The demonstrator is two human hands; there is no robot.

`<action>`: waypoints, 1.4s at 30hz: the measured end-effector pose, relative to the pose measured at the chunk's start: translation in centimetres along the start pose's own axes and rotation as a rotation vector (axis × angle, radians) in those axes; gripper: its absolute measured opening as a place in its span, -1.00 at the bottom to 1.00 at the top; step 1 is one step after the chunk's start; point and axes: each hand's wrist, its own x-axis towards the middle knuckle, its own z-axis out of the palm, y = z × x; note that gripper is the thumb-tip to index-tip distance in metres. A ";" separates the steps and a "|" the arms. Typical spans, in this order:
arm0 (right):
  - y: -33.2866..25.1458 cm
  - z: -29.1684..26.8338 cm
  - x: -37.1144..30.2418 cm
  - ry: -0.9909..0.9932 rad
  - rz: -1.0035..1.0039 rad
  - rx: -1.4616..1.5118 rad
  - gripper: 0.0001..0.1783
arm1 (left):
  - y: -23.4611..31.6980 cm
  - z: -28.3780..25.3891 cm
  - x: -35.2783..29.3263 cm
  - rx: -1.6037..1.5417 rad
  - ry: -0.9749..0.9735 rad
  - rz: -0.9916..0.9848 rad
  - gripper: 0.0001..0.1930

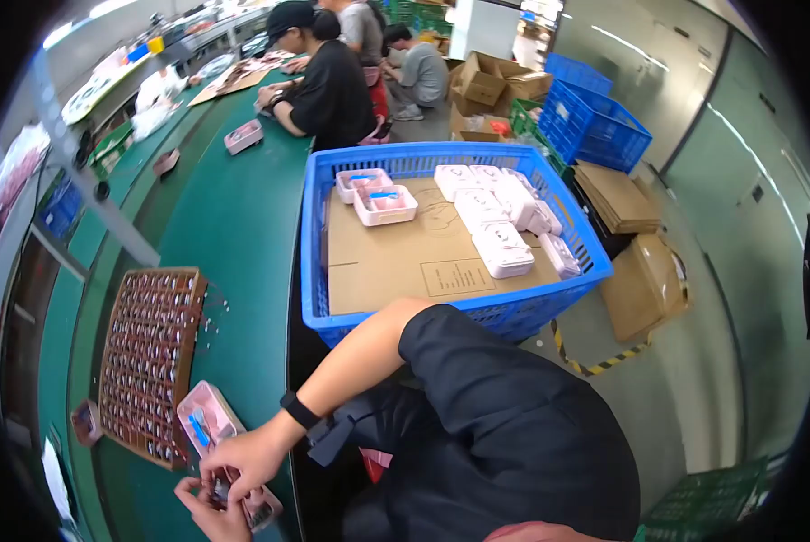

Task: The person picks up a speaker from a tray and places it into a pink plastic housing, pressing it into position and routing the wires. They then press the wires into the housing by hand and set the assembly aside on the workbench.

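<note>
Low at the left, my right hand (253, 459), with a black band at the wrist, reaches over the green bench. Its fingers are closed in a pinch, meeting my left hand (213, 517). Between them sits a small dark, shiny part (220, 490), mostly covered by fingers. Just beyond the right hand lies an open pink plastic case (208, 403) with a blue piece (200, 428) inside. Below the hands, another pink case (266, 508) holds something dark. A cardboard divider tray (152, 361) filled with rows of small round silvery parts stands left of my hands.
A blue crate (307, 244) at my right holds stacked pale pink cases (502, 249) and two open ones (386, 206) on cardboard. Tiny white bits lie beside the divider tray. Farther up the green bench (242, 203), a person in black (332, 95) works. Cartons (644, 285) stand right.
</note>
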 end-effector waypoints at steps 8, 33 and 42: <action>-0.1 6.4 -22.2 0.060 0.237 -0.019 -0.59 | 0.4 14.9 -14.1 0.303 -0.056 0.142 -0.67; -3.3 2.6 -27.1 0.018 0.631 0.313 -0.48 | -1.5 14.6 -20.4 -0.061 -0.099 -0.056 -0.36; -4.1 2.6 -27.4 0.038 0.731 0.403 -0.55 | -3.9 12.9 -18.4 -0.433 -0.439 -0.195 -0.42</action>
